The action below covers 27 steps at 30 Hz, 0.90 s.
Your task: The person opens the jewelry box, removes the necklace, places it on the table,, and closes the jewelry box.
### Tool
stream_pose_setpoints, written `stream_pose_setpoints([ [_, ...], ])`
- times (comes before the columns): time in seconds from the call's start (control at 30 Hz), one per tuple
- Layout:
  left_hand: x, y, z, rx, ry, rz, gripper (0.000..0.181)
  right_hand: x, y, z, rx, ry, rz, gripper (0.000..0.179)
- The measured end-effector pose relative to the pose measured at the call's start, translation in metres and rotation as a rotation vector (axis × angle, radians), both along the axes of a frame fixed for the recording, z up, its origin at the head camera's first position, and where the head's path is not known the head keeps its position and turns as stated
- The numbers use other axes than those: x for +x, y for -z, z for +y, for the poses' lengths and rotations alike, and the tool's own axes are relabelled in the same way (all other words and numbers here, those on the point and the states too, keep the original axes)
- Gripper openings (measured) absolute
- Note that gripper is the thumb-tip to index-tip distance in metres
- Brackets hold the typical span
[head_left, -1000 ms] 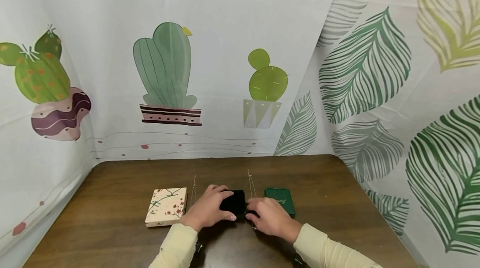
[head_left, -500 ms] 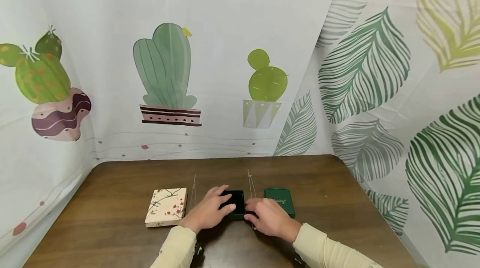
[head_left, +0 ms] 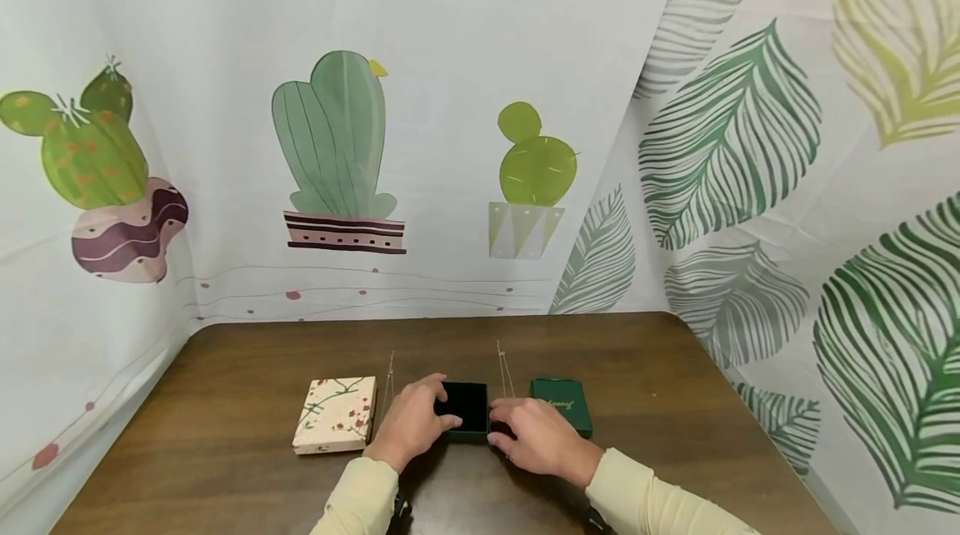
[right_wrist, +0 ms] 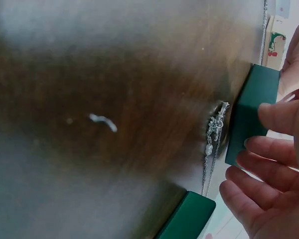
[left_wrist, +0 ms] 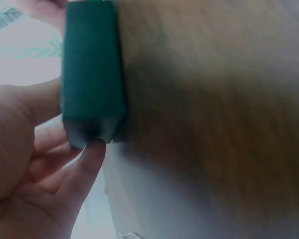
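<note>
A small dark green box point(head_left: 468, 437) with a black inside lies in the middle of the table, its top face uncovered. My left hand point(head_left: 411, 418) holds its left side, thumb at the near edge and fingers toward the far corner. In the left wrist view, a fingertip presses the corner of the green box point(left_wrist: 92, 64). On the opposite side my right hand point(head_left: 536, 435) rests beside the box with loosely bent, spread fingers. The right wrist view has those fingers against or just before the green box point(right_wrist: 251, 109); contact is partly hidden.
A thin chain necklace point(head_left: 504, 370) lies beside the right hand, and another necklace point(head_left: 389, 377) lies left of the left hand. At the right is a green lid-like box point(head_left: 562, 403) with lettering. A cream floral box point(head_left: 337, 414) sits at the left on the brown table point(head_left: 247, 352).
My left fingers have drawn back leftward from over the box, so more of its black inside shows. The right hand stays almost still. The head view has shifted slightly.
</note>
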<state>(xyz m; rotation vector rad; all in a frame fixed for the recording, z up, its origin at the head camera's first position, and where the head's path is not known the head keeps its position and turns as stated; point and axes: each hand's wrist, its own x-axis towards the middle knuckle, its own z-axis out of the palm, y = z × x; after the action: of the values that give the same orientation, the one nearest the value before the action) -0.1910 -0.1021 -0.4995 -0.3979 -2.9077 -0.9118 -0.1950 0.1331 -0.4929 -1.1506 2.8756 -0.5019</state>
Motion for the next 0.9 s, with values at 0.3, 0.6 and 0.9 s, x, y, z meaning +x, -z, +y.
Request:
stream_pose_setpoints([
  [0.3, 0.003, -0.001, -0.006, -0.041, 0.088, -0.094, 0.056, 0.002, 0.0, -0.002, 0.015, 0.017, 0.002, 0.026],
  [0.6, 0.004, 0.0, -0.011, 0.008, 0.086, -0.104, 0.08, -0.002, -0.001, 0.006, 0.019, 0.0, 0.003, 0.028],
  [0.9, 0.002, 0.002, -0.015, 0.028, 0.115, -0.18, 0.095, -0.01, -0.007, 0.04, 0.053, 0.044, 0.091, 0.042],
])
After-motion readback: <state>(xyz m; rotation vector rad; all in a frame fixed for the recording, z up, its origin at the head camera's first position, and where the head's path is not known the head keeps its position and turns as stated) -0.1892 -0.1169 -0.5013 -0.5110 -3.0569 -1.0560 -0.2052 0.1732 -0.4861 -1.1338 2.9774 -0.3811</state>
